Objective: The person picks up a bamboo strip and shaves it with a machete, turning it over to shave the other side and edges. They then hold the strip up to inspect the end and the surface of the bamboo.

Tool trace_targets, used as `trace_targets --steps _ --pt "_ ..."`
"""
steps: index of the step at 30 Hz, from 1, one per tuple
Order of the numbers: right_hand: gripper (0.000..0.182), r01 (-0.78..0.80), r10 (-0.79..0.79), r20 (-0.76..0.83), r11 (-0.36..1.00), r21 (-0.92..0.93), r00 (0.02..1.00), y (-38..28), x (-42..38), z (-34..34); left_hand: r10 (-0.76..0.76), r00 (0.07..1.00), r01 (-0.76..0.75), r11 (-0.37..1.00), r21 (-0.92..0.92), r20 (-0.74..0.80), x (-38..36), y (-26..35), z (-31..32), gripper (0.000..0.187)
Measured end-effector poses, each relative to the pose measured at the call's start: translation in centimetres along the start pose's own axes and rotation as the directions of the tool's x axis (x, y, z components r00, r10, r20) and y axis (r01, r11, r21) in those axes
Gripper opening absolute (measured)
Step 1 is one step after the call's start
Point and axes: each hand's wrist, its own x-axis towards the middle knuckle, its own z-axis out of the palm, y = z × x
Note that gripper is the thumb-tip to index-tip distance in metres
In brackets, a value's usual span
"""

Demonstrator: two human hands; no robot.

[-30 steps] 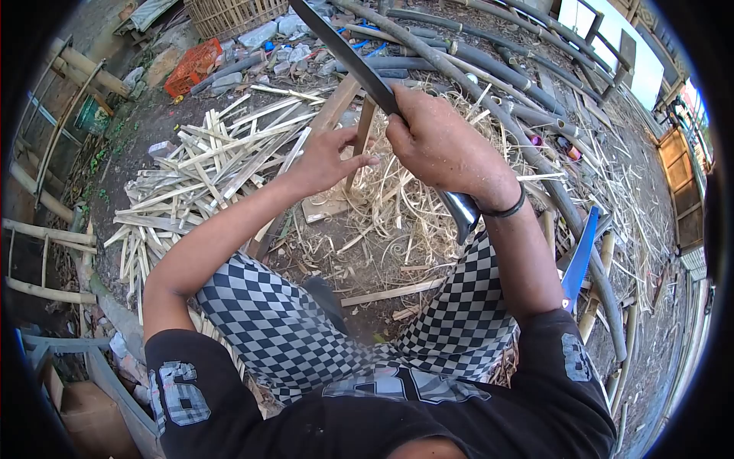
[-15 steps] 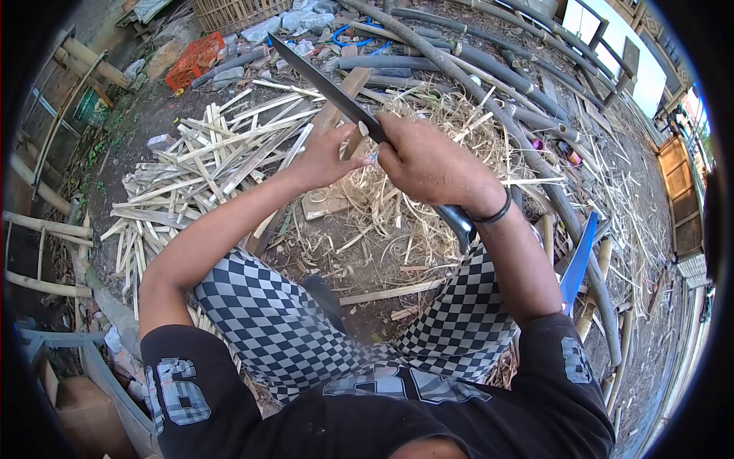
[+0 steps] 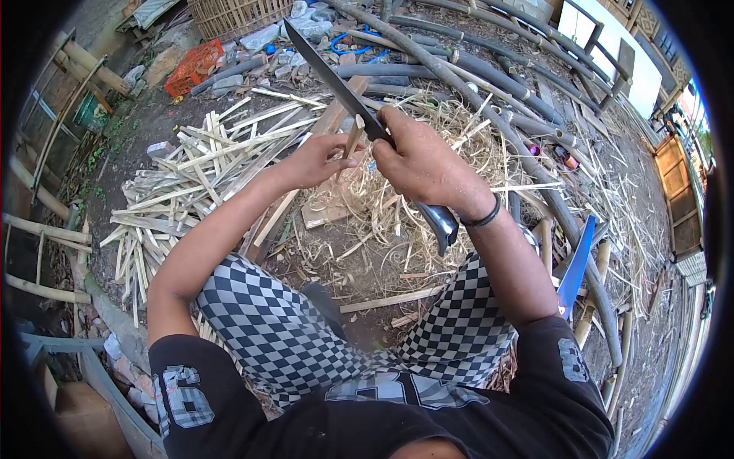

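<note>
My right hand (image 3: 428, 161) is closed around a large knife (image 3: 329, 76), whose long dark blade points up and to the left; the handle's curved end shows below the fist. Left of it, my left hand (image 3: 317, 161) holds a short wooden strip (image 3: 354, 136) upright between thumb and fingers, close beside the blade. Curly wood shavings (image 3: 390, 206) lie on the ground under both hands. A wooden board (image 3: 330, 118) slants behind the left hand, and a small block (image 3: 323, 214) lies below it.
A heap of split strips (image 3: 183, 176) is on the left. Bamboo poles (image 3: 489, 73) lie across the back and right. A blue saw (image 3: 577, 264) stands by my right knee. An orange crate (image 3: 193, 67) and a woven basket (image 3: 237, 17) are at the back left.
The knife has shifted slightly, its tip to the right and its handle end to the left. My left hand has moved a little left and down, fingers slightly looser on the strip.
</note>
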Motion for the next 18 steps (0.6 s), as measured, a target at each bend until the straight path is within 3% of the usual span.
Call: trace_targets --steps 3,4,6,7,8,10,11,13,14,15,17,18 --pt "0.027 0.006 -0.005 -0.017 0.998 0.066 1.0 1.1 0.5 0.6 -0.1 0.994 0.101 0.994 -0.045 0.032 0.1 0.0 -0.1 0.027" --pt "0.027 0.011 -0.009 -0.022 0.998 0.067 1.0 1.4 0.7 0.8 -0.104 0.995 0.103 0.994 0.034 0.006 0.1 0.3 -0.3 0.024" --pt "0.024 -0.132 0.106 0.088 0.912 0.389 0.99 1.8 1.1 1.2 -0.068 0.997 0.071 0.995 0.074 -0.036 -0.1 0.5 -0.1 0.023" --pt "0.024 -0.128 0.103 0.083 0.911 0.393 0.991 2.1 1.2 1.5 -0.031 0.996 0.039 0.993 0.111 -0.078 -0.2 0.5 -0.2 0.022" --pt "0.023 -0.178 0.133 0.123 0.826 0.535 0.983 2.3 1.3 1.7 0.035 0.995 -0.017 0.981 0.193 -0.095 -0.2 0.1 -0.2 0.023" --pt "0.027 -0.279 0.182 0.211 0.617 0.736 0.96 1.8 1.3 1.4 0.019 0.995 0.0 0.983 0.186 -0.102 -0.2 0.0 -0.2 0.023" --pt "0.027 -0.272 0.178 0.206 0.617 0.738 0.962 1.5 1.3 1.1 -0.001 0.994 0.02 0.985 0.171 -0.11 -0.3 0.1 -0.1 0.024" --pt "0.029 -0.397 0.245 0.32 0.412 0.82 0.915 1.3 1.3 0.6 -0.011 0.992 0.033 0.985 0.17 -0.128 -0.2 0.0 0.2 0.024" --pt "0.027 -0.332 0.253 0.218 0.633 0.7 0.943 1.0 1.1 0.6 -0.011 0.993 0.027 0.99 0.138 -0.116 -0.2 -0.1 0.3 0.024" --pt "0.027 -0.327 0.249 0.215 0.637 0.698 0.944 1.0 1.0 0.8 -0.009 0.994 0.021 0.994 0.105 -0.106 -0.1 0.0 0.3 0.024" --pt "0.023 -0.017 0.048 -0.09 0.951 0.308 0.995 1.5 0.8 1.3 -0.044 0.992 0.058 0.992 0.115 -0.115 0.0 0.1 0.2 0.024" --pt "0.019 0.019 0.018 -0.148 0.97 0.241 0.989 1.0 0.4 1.0 -0.027 0.992 0.052 0.98 0.194 -0.127 0.2 0.0 0.0 0.024"
